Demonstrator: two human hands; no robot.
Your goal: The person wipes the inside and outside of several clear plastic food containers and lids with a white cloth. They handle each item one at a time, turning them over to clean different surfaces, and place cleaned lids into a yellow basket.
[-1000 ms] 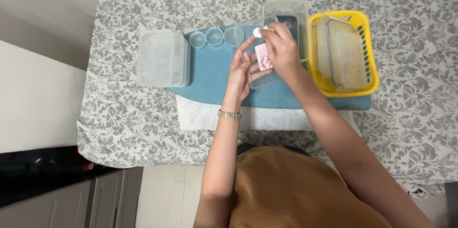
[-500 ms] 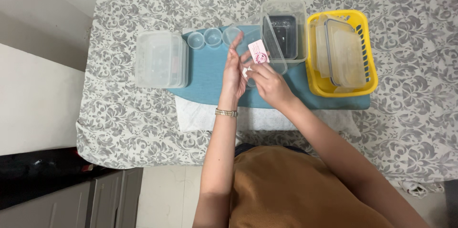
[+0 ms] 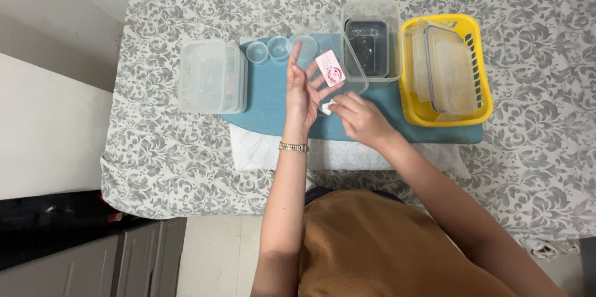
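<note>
Right hand (image 3: 360,120), lowered from the pink card (image 3: 330,76), now pinches a small white piece (image 3: 325,108) against the spread, empty left hand (image 3: 304,89).

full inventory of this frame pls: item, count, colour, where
table cover: 1, grey floral, over the whole table
mat: 1, blue, centre
towel: 1, white, under the mat's near edge
lidded boxes: stack, clear, left of mat
small cups: 3, clear, far edge of mat
open box: 1, clear with dark inside, centre right
basket: 1, yellow, right, holding clear containers
packet: 1, pink, by left fingertips
white wad: 1, in right fingers
left hand: open, bracelet on wrist
right hand: pinching the wad
</note>
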